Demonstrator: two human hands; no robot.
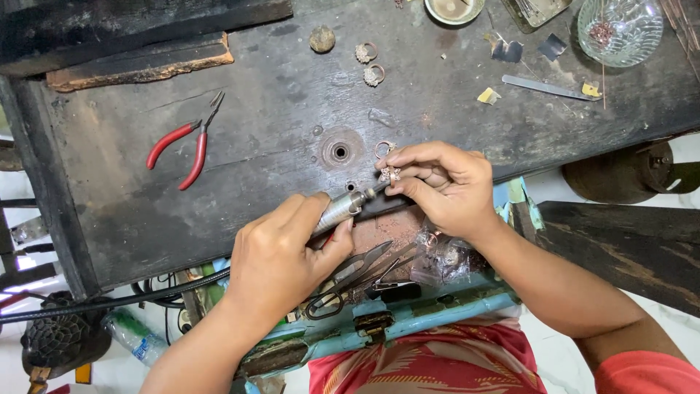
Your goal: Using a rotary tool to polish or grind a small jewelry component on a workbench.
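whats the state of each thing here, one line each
left hand: gripping the rotary handpiece
rotary handpiece: tip against the ring
right hand: pinching the ring
ring: held at the bench edge
red-handled pliers: lying on the bench, jaws shut
glass bowl: upright, small bits inside
two rings: loose on the bench

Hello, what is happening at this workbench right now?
A person works on a small ring at a dark wooden bench. The left hand holds a metal rotary handpiece on a flexible shaft, its tip against the ring. The right hand pinches the ring at the bench edge. Red-handled pliers lie to the left, two more rings farther back, and a glass bowl in the far corner.
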